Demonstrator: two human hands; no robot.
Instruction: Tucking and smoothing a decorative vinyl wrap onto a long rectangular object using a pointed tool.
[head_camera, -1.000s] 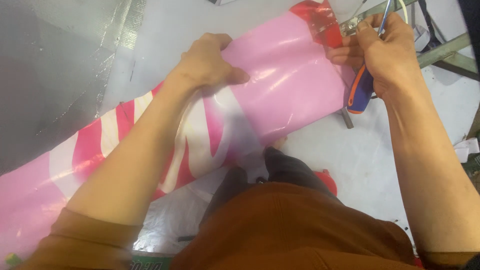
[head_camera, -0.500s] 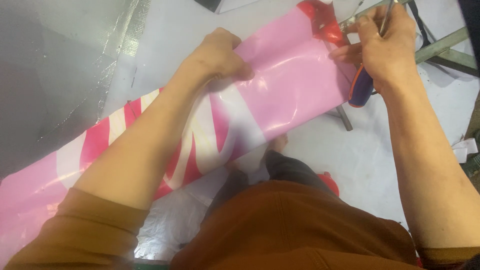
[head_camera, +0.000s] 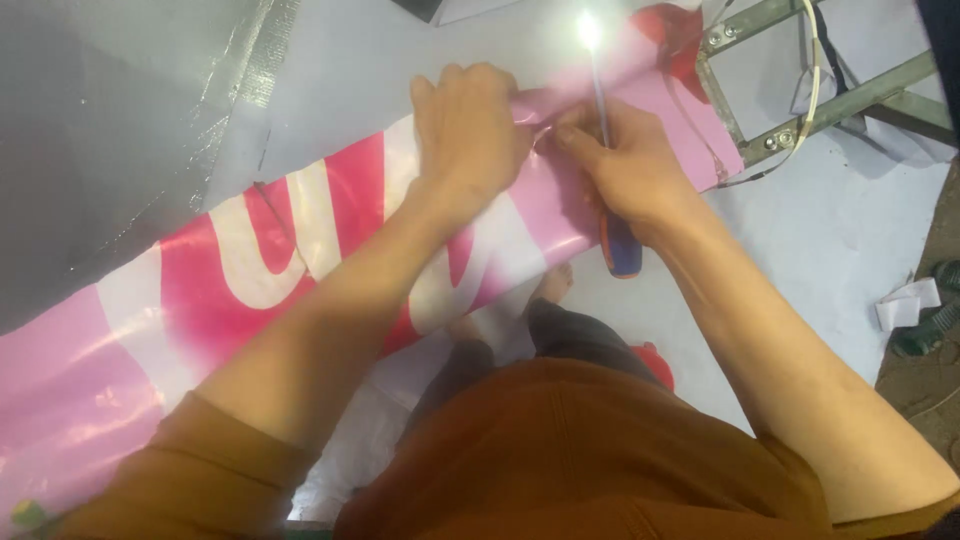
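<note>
A long pink banner roll (head_camera: 250, 260) with red and white shapes lies diagonally across the grey floor sheet. My left hand (head_camera: 468, 125) presses flat on the roll's upper edge, fingers spread over the fold. My right hand (head_camera: 625, 160) sits just to its right on the roll, shut on a tool with an orange and blue handle (head_camera: 620, 245). The tool's thin metal shaft (head_camera: 597, 75) points up and glints in the light. The two hands nearly touch at the banner's top edge.
A metal frame (head_camera: 800, 110) with bolts lies at the upper right, next to the banner's red end (head_camera: 670, 30). A silver sheet (head_camera: 110, 130) covers the left floor. White scraps (head_camera: 905, 305) lie at the right. My knee and foot (head_camera: 550, 285) are below the roll.
Both hands have moved left along the roll, away from its red end. My right hand has come close beside the left, with the tool now upright.
</note>
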